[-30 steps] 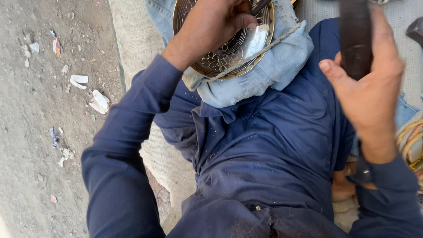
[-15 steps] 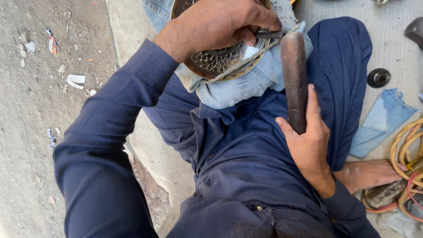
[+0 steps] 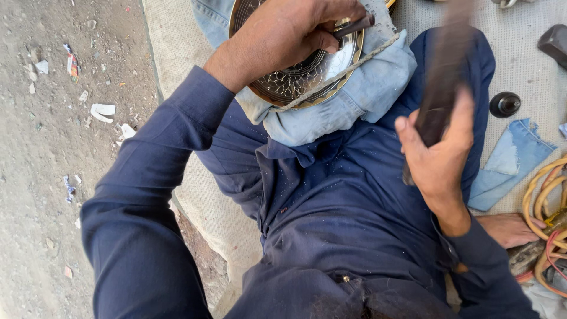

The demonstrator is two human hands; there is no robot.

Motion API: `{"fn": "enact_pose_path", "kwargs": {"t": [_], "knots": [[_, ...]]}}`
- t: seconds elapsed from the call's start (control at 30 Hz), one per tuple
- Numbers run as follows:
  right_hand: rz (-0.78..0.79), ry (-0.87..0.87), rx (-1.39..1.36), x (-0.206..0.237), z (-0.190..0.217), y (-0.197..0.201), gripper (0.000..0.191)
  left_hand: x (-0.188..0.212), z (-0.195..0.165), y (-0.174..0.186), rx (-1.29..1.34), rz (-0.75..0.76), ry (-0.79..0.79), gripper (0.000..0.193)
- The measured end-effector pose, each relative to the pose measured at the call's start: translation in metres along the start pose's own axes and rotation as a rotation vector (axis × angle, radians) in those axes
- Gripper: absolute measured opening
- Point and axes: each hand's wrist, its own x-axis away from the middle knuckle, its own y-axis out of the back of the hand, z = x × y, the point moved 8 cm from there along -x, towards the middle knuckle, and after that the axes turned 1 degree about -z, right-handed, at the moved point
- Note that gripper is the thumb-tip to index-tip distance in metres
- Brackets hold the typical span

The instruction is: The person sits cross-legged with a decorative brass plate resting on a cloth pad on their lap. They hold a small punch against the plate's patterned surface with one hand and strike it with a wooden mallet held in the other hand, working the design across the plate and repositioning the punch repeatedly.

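A round engraved metal plate [image 3: 295, 80] rests on a folded blue denim cloth [image 3: 348, 106] over my lap. My left hand [image 3: 283, 38] lies on the plate and pinches a short dark metal chisel [image 3: 354, 26] against its surface. My right hand [image 3: 440, 153] grips a long dark wooden mallet [image 3: 443, 88], which is raised and blurred, its head near the top edge of the view. A thin cord [image 3: 342, 74] runs across the cloth below the plate.
I sit in dark blue clothes on a pale mat [image 3: 525, 77]. On the mat to the right lie a small black knob [image 3: 505, 104], a denim scrap [image 3: 511, 165], a dark tool head [image 3: 555, 42] and coiled hoses [image 3: 546, 207]. Littered dirt ground [image 3: 53, 147] is at left.
The mallet in my right hand was raised, swung down onto the chisel half a second ago, and has lifted away again. My left hand keeps the chisel on the plate.
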Motion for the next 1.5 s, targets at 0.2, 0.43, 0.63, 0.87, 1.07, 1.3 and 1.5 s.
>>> {"fn": "enact_pose_path", "kwargs": {"t": [0.2,0.43,0.63,0.87,1.07,1.3,1.5], "knots": [[0.082,0.133,0.136,-0.063,0.038,0.021,0.079,0.026,0.023,-0.002,0.073,-0.152,0.271,0.026],[0.146,0.406,0.395,-0.093,0.086,0.040,0.044,0.048,0.025,0.003,0.085,-0.407,0.345,0.027],[0.198,0.595,0.606,-0.093,0.101,0.041,0.056,0.052,0.017,0.009,0.015,-0.494,0.323,0.029],[0.294,0.406,0.376,-0.120,0.071,0.033,0.043,0.054,0.023,0.006,0.028,-0.484,0.409,0.028],[0.282,0.433,0.371,-0.094,0.064,0.037,0.050,0.059,0.031,0.002,0.145,-0.450,0.365,0.025],[0.233,0.145,0.116,-0.068,0.032,0.018,0.055,0.050,0.028,0.000,0.211,-0.258,0.252,0.024],[0.174,0.084,0.003,-0.046,0.012,0.009,0.059,0.034,0.020,-0.008,0.089,-0.147,0.184,0.036]]}}
